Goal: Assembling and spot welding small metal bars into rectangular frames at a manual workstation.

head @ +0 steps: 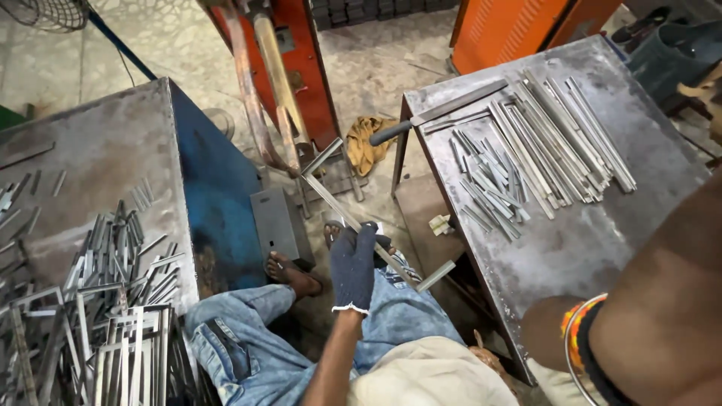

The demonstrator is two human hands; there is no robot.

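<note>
My left hand (355, 263), in a dark knit glove, grips the long side of a thin U-shaped metal frame (331, 201). The frame's far corner lies against the lower copper arm of an orange welding machine (277, 83). Near the front edge of the grey steel table (571, 248) on the right is my right hand (543, 331), bare, with coloured bangles on the wrist. Its fingers are hidden, and I cannot tell whether it holds anything. Heaps of short and long metal strips (526, 154) lie on that table.
A second steel table (98, 158) on the left carries loose strips and several finished frames (113, 338). A long flat bar with a black handle (436, 113) overhangs the right table's corner. A yellow rag (365, 143) and a grey box (278, 222) sit on the floor by my bare feet.
</note>
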